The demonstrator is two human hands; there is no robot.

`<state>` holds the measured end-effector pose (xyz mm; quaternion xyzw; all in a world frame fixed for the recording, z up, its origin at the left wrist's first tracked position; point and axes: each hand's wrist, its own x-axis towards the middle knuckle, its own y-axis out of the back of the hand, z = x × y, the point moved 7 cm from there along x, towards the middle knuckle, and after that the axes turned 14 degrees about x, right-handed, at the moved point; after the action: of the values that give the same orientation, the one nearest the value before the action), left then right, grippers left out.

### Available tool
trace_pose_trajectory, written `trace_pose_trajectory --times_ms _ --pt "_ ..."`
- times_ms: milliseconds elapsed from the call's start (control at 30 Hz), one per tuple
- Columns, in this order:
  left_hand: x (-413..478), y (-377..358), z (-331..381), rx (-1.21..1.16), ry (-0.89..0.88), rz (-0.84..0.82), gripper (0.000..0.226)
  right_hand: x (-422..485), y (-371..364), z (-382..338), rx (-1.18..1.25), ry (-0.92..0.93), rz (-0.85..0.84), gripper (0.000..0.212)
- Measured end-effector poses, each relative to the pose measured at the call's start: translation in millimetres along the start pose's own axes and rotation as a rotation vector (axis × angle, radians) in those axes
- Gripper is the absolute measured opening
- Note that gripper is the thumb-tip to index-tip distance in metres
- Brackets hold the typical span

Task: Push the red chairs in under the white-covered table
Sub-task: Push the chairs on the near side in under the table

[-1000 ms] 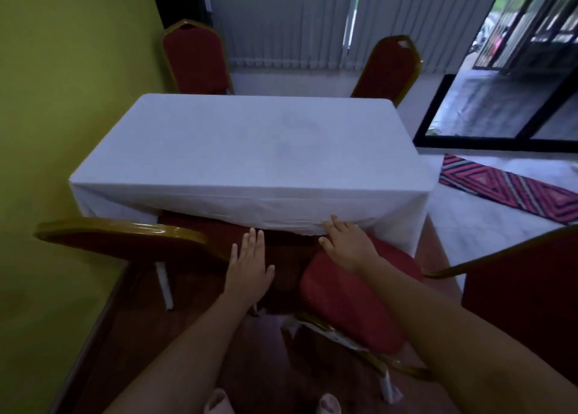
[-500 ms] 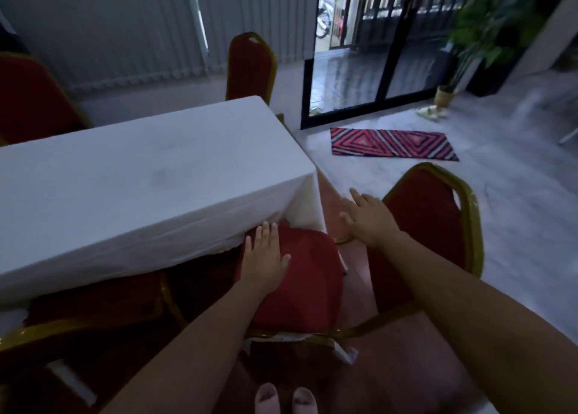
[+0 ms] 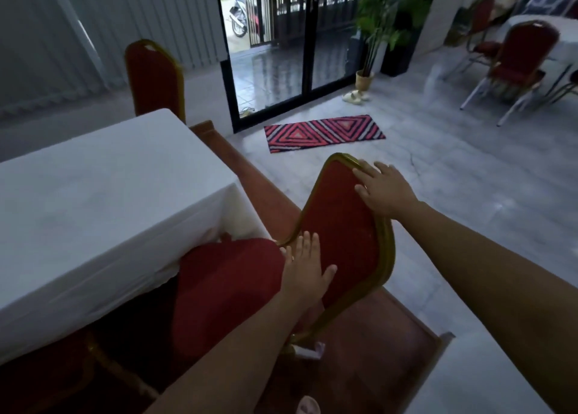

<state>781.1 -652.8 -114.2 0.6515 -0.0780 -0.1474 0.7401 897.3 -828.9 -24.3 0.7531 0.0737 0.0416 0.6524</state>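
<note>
We have both hands flat, fingers apart, clamped on nothing — left grip (image 3: 305, 271) and right grip (image 3: 385, 191) on the chair (image 3: 341, 235) back, its seat only partly under the desk (image 3: 103, 201), push unfinished.

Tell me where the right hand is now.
In the head view, right of centre: the right hand rests open on the top of the red chair's backrest, near the gold frame.

No readable text, label, brand, number or sign anywhere in view.
</note>
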Motion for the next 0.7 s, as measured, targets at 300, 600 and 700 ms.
trace_pose_trajectory --times_ms 300,600,700 --pt "44 -12 98 -0.117 -0.236 0.014 0.079 16 -1 40 0.139 0.122 -0.067 0.051" --pt "61 -19 112 0.012 -0.100 0.067 0.113 31 0 43 0.268 0.117 -0.019 0.049" --pt "61 -20 113 0.078 -0.066 0.048 0.116 28 -1 42 0.277 0.092 -0.008 0.049"
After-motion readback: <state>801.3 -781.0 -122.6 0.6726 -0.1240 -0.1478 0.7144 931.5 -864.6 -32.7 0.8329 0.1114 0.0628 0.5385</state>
